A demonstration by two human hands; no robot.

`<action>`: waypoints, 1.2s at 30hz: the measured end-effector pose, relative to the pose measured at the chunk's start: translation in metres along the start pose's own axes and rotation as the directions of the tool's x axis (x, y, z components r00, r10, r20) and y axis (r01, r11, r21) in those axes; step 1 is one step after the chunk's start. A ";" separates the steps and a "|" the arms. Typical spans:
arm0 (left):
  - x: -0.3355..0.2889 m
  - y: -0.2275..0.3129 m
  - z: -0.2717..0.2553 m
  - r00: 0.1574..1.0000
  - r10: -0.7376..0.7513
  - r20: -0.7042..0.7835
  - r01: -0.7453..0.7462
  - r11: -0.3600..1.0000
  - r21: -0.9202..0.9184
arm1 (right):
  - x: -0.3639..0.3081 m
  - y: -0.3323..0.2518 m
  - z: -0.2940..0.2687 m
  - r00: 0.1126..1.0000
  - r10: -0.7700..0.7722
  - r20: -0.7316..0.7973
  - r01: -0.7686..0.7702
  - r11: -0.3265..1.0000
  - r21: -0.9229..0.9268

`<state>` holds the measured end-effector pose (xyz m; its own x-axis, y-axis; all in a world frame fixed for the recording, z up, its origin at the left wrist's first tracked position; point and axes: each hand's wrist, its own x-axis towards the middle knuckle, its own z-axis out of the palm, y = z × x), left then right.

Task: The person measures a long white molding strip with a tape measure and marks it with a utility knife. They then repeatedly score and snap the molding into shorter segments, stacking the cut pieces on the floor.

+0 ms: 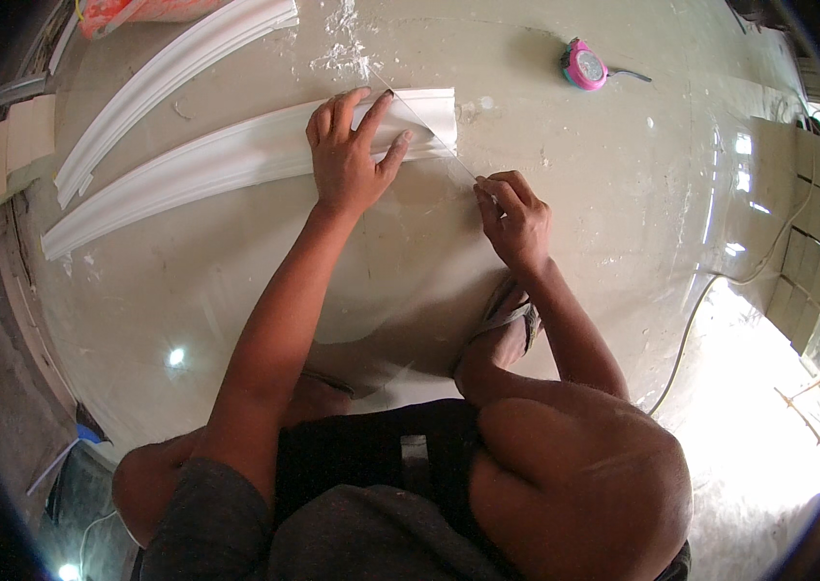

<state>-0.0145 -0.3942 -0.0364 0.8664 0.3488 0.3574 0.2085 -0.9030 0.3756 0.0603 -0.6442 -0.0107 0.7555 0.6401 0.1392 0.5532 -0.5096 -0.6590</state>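
Floor: glossy, pale beige-green (623, 194), spread out under and around both hands, with a glare patch well to the right of and behind the right hand.
Left hand: palm down (347, 160), fingers spread, resting on the near white moulding close to its right end; thumb angled out toward the right hand.
Near moulding: long white profiled trim strip (235, 160), under the left hand; most of its length runs off to the left of that hand, bowed by the lens.
Right hand: fingers curled and pinching the near end of a thin straight strip (518, 218); just off the moulding's right end.
Thin strip: narrow, blade-like (448, 145), slanting from the right hand over the moulding to beyond the left fingertips; exact kind cannot be told.
Far moulding: second white profiled length (177, 73), ahead and left of the left hand.
White residue: crumbly patch (344, 44), straight ahead of the left hand.
Tape measure: round pink case (586, 66), ahead and right of the right hand.
Sandal: worn on the foot (526, 320) just behind the right hand.
Cable: pale (686, 339), well to the right of the right hand.
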 end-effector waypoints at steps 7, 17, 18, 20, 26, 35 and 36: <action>0.000 -0.003 0.001 1.000 -0.001 -0.005 0.002 1.000 0.007 | 0.002 0.001 0.002 1.000 -0.024 -0.004 0.024 1.000 -0.003; 0.000 0.001 0.000 1.000 0.007 -0.008 -0.007 1.000 0.012 | 0.012 -0.001 0.004 0.999 -0.015 0.028 0.014 1.000 0.016; 0.000 0.001 0.001 1.000 0.001 -0.003 -0.001 1.000 0.008 | 0.012 -0.001 0.005 1.000 -0.018 0.023 0.017 0.999 0.029; 0.000 0.001 0.000 1.000 0.006 -0.009 -0.006 1.000 0.012 | 0.013 0.001 0.006 1.000 -0.025 0.011 0.024 0.999 0.040; 0.001 0.000 -0.001 1.000 -0.001 0.014 0.001 1.000 0.013 | 0.007 0.000 0.005 1.000 -0.023 0.006 0.023 1.000 0.001; 0.000 0.001 0.001 1.000 0.014 -0.012 -0.014 1.000 0.011 | -0.005 0.008 0.002 0.999 0.039 0.018 -0.040 0.998 0.053; -0.001 -0.001 0.001 1.000 0.014 -0.022 -0.014 1.000 0.013 | 0.007 0.002 0.006 0.999 0.030 0.019 -0.030 0.999 0.032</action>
<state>-0.0147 -0.3939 -0.0381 0.8591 0.3411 0.3816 0.2020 -0.9110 0.3596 0.0639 -0.6372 -0.0157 0.7646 0.6358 0.1052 0.5187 -0.5102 -0.6860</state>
